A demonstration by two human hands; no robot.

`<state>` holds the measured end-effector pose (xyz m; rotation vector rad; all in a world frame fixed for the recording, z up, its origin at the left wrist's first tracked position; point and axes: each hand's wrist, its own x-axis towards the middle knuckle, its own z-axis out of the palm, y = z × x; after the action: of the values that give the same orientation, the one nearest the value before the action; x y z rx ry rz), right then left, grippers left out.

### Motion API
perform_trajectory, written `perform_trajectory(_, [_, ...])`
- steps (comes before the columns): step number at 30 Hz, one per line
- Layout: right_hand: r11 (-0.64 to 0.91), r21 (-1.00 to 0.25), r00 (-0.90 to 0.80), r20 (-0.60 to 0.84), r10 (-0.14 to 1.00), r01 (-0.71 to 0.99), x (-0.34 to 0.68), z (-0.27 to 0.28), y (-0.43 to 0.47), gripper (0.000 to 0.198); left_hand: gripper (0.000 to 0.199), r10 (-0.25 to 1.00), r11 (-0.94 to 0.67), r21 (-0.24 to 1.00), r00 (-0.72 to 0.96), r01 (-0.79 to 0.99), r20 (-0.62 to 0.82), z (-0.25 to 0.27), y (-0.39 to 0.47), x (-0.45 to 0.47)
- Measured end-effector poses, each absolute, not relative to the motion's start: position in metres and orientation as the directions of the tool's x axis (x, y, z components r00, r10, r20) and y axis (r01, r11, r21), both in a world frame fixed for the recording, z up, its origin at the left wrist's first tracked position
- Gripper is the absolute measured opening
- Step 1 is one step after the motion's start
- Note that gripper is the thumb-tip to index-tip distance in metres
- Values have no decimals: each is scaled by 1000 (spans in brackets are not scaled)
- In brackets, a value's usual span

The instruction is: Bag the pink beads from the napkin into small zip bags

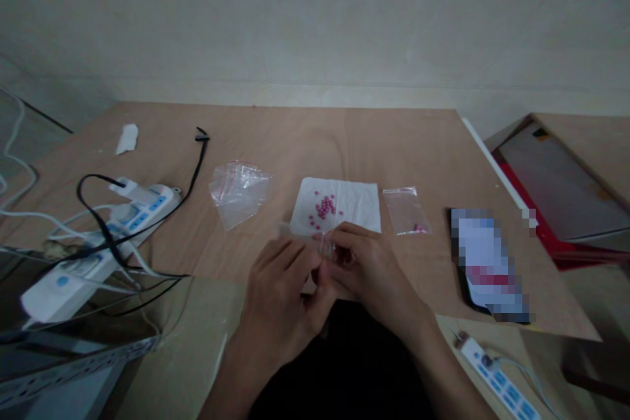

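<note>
A pale wall [315, 26] fills the background, and against it stands a wide wooden table [418, 144]. Over the near edge of the table come the person's two hands, meeting at the middle. The left hand [288, 289] has its thumb and fingers drawn in close, and the right hand [371, 262] is curled facing it, its thumb and forefinger also nearly together. Between them they pinch a small clear bag [325, 246]; the fingers cover much of it, so I cannot tell whether anything is inside.

At the left of the table lies a long white power strip [63, 285] with plugs in it and black and white cables tangled over it. Toward the right edge a phone [485, 262] lies face up, its screen blurred out.

Just beyond the hands a white paper sheet [361, 203] lies flat. Left of it, apart, is a fanned stack of empty bags [241, 190]; just right of it lies a filled bag [403, 210] with a few pink pieces in its lower corner. A white scrap [127, 138] sits at the far left. Smallest are the loose pink pills [325, 207], most clustered on the sheet, a few scattered around the cluster.
</note>
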<state>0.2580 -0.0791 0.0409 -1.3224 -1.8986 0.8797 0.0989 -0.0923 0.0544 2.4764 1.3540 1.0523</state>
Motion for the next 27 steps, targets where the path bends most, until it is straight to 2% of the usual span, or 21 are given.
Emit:
perform_trajectory(1, [241, -803, -287, 91, 954, 545, 260, 41, -80, 4, 6, 773, -607, 408, 386, 682, 504, 54, -93, 96])
perform_trajectory(2, [220, -791, -297, 51, 954, 571, 261, 41, -82, 8, 21, 769, -620, 396, 423, 677, 480, 54, -94, 94])
perform_trajectory(4, [200, -792, -329, -1, 944, 576, 261, 43, -88, 14, 64, 773, -630, 379, 496, 678, 396, 53, -95, 91])
perform_trajectory(5, [201, -810, -352, -7, 936, 551, 261, 45, -90, 14, 72, 774, -632, 382, 526, 674, 354, 51, -95, 90])
perform_trajectory(6, [210, -835, -380, 1, 925, 508, 261, 46, -93, 13, 70, 777, -630, 399, 544, 667, 317, 49, -95, 90])
perform_trajectory(9, [256, -897, -404, 97, 910, 361, 264, 45, -93, 7, 44, 814, -578, 476, 512, 663, 274, 39, -92, 89])
perform_trajectory(11, [292, -883, -290, 189, 938, 368, 271, 37, -83, 6, 27, 850, -526, 499, 424, 688, 311, 32, -91, 86])
perform_trajectory(13, [296, -825, -121, 272, 955, 481, 281, 23, -66, 9, 18, 880, -468, 517, 324, 717, 347, 27, -90, 81])
perform_trajectory(15, [252, -744, -63, 273, 960, 619, 289, 6, -45, 13, 16, 907, -410, 549, 260, 729, 333, 23, -90, 75])
perform_trajectory(18, [226, -629, -116, 212, 970, 743, 293, -15, -23, 17, 15, 923, -376, 579, 239, 723, 301, 18, -93, 69])
perform_trajectory(22, [240, -546, -148, 209, 967, 802, 285, -23, -16, 18, 14, 936, -349, 601, 241, 719, 256, 13, -96, 64])
perform_trajectory(27, [241, -514, -181, 165, 970, 823, 279, -16, -16, 20, 9, 948, -319, 617, 227, 720, 224, 7, -98, 59])
